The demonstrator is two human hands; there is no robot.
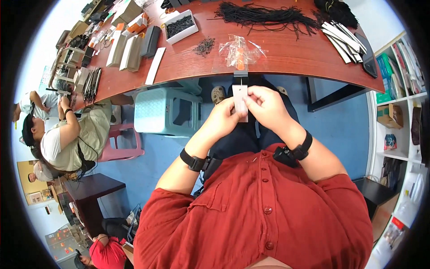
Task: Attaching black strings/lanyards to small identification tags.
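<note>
Faces a red-brown worktop (179, 60) over a blue floor (336, 130), outer edges swallowed by the dark fisheye rim. Holds a pale pink card (240, 95) just off the near edge of the worktop, above the lap. Pinches its left side with the left fingers (232, 118), closed, thumb across the face; pinches its right edge with the right fingers (256, 95), curled, almost no gap left. Cannot tell how the fingertips behind lie. Shows a thin pale line between the card's top and a black block (240, 77) at the worktop edge; too fine to tell whether it enters the small dark hole.

Farther out, shows crumpled clear plastic (227, 53) around an orange piece (240, 60), its outline broken by glare. To the left, includes a loose pile of tiny black pieces (204, 46), too small to identify, beside a white box (185, 36) of similar ones. At the back, has tangled black cords (264, 15); at right, white strips (342, 41), partly overlapping. Far left, includes a seated co-worker (58, 143), legs partly hidden.
</note>
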